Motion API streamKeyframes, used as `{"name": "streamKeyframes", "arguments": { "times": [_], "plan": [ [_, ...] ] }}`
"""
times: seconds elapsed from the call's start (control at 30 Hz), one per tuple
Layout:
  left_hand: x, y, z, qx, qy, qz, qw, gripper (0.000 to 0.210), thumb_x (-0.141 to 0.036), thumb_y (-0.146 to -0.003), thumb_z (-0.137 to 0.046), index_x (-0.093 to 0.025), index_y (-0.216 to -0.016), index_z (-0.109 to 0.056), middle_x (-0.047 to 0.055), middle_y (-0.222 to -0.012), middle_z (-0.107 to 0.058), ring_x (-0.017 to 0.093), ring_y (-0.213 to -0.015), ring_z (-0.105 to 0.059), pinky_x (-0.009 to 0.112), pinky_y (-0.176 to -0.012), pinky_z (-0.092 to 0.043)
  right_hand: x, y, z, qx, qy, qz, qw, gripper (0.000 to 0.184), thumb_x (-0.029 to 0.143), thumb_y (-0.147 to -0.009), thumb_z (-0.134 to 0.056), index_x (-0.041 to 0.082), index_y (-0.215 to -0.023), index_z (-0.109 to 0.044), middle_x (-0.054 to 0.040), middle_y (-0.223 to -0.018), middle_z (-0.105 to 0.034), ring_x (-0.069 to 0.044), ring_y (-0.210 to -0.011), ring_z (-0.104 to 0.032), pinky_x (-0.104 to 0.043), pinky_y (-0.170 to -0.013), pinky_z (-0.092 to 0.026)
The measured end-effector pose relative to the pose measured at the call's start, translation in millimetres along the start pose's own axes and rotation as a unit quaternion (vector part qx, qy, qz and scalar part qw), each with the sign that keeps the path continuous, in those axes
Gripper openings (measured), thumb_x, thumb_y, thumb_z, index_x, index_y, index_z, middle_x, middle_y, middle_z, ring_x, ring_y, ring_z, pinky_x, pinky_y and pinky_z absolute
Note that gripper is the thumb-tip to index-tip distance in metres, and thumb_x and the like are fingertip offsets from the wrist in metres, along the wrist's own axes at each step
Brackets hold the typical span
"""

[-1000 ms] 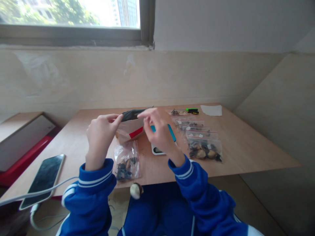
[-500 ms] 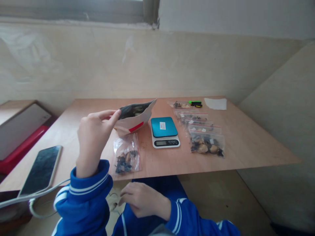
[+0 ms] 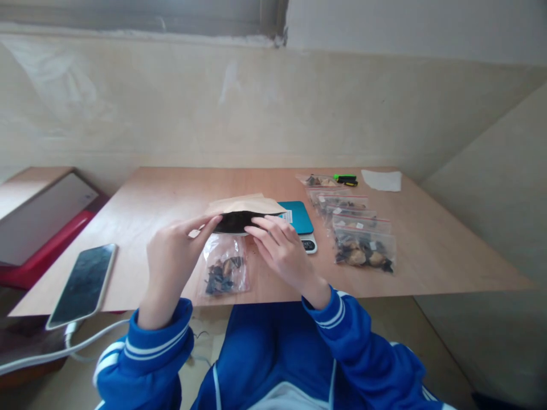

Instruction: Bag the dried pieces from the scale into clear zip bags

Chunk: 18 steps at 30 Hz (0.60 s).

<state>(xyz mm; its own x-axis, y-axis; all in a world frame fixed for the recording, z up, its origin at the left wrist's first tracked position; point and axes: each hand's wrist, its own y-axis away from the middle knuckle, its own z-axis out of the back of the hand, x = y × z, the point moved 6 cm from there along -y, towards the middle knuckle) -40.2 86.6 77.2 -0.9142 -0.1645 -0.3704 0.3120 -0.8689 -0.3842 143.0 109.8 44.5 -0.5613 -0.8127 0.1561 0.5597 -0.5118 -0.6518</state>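
Note:
A tan paper bag [image 3: 250, 203] with a dark inside is tipped so its wide mouth faces me. My left hand [image 3: 176, 256] pinches the left end of the mouth between thumb and fingers. At the right end, my right hand [image 3: 284, 250] has its fingers on the rim, closed on the bag edge; its thumb is hard to make out. What lies inside the bag does not show. Behind the bag and right hand, a kitchen scale [image 3: 302, 216] with a blue top is partly covered. Just below the bag lies a zip bag [image 3: 225, 273] of dried dark and brown pieces.
Several zip bags of dried pieces, the nearest one [image 3: 363, 253] in front, run in a row right of the scale. Beyond them lie a green-and-black tool [image 3: 345, 179] and white paper [image 3: 382, 180]. A phone [image 3: 83, 285] with a cable rests at the table's left edge.
My right hand has risen from my lap to the bag's rim. The paper bag has tilted its mouth toward me and now covers part of the scale.

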Motion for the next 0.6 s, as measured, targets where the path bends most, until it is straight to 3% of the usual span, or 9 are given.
{"name": "streamKeyframes", "arguments": {
  "times": [0.13,0.27,0.33,0.43,0.6],
  "plan": [
    [11.2,0.6,-12.3,0.021,0.027,-0.016,0.999,0.036,-0.05,-0.089,-0.05,-0.029,-0.105,-0.073,0.006,-0.093,-0.075,0.021,-0.071,-0.067,0.03,-0.063,-0.043,1.1,-5.0,-23.6,0.037,0.012,0.016,0.999,0.028,0.014,-0.097,-0.042,0.017,-0.116,-0.062,-0.0074,-0.109,-0.068,-0.022,-0.109,-0.056,-0.039,-0.102,-0.039],
    [15.2,11.0,-32.0,0.034,0.126,-0.047,0.99,0.036,-0.039,-0.092,-0.047,-0.024,-0.12,-0.063,0.008,-0.125,-0.065,0.023,-0.107,-0.063,0.032,-0.083,-0.049,-8.9,-15.9,-55.5,0.104,0.036,-0.012,0.994,0.026,0.01,-0.094,-0.046,0.014,-0.111,-0.065,-0.0088,-0.101,-0.069,-0.024,-0.099,-0.057,-0.039,-0.094,-0.044],
    [16.8,30.5,-38.5,-0.007,0.175,-0.04,0.984,0.034,-0.035,-0.093,-0.044,-0.02,-0.12,-0.06,0.01,-0.126,-0.062,0.024,-0.116,-0.057,0.035,-0.091,-0.047,-16.2,-20.2,-70.7,0.126,0.038,-0.04,0.99,0.026,0.008,-0.093,-0.046,0.014,-0.11,-0.065,-0.0097,-0.102,-0.069,-0.025,-0.099,-0.056,-0.039,-0.094,-0.044],
    [19.5,75.3,-54.0,-0.049,0.233,0.017,0.971,0.025,-0.03,-0.094,-0.041,-0.021,-0.109,-0.06,0.009,-0.112,-0.065,0.022,-0.111,-0.059,0.037,-0.095,-0.046,-25.1,-21.9,-87.4,0.14,0.032,-0.08,0.986,0.026,0.007,-0.092,-0.046,0.012,-0.109,-0.065,-0.0123,-0.104,-0.068,-0.026,-0.101,-0.056,-0.041,-0.095,-0.044],
    [19.8,133.5,-80.1,-0.069,0.226,0.102,0.966,0.025,-0.027,-0.092,-0.045,-0.024,-0.115,-0.054,0.012,-0.126,-0.056,0.025,-0.123,-0.051,0.045,-0.105,-0.038,-22.0,-11.0,-96.0,0.129,-0.049,-0.083,0.987,0.029,0.007,-0.093,-0.042,0.012,-0.114,-0.063,-0.0127,-0.11,-0.067,-0.024,-0.106,-0.057,-0.041,-0.099,-0.043]
  ]
}}
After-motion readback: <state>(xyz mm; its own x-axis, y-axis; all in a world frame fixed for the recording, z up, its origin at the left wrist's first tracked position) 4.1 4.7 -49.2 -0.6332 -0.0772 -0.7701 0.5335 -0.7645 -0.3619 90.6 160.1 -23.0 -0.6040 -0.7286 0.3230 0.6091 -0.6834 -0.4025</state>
